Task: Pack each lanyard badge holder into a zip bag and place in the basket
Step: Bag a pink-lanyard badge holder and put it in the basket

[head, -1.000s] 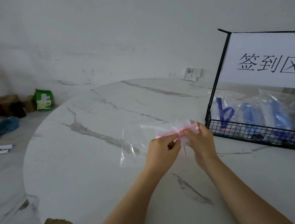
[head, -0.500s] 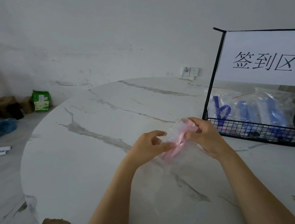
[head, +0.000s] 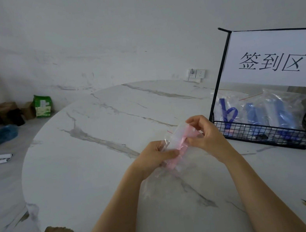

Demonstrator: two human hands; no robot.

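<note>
Above the round white marble worktop, my left hand and right hand each clamp a grip on the clear plastic zip bag containing the pink lanyard badge holder, near the black wire basket.

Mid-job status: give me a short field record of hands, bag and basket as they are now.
left hand: grips the pink badge holder at its lower end
right hand: pinches its upper end
zip bag: clear, around the holder, held above the table
sealed: cannot tell
basket: black wire, on table at right, holds bagged blue lanyards
</note>
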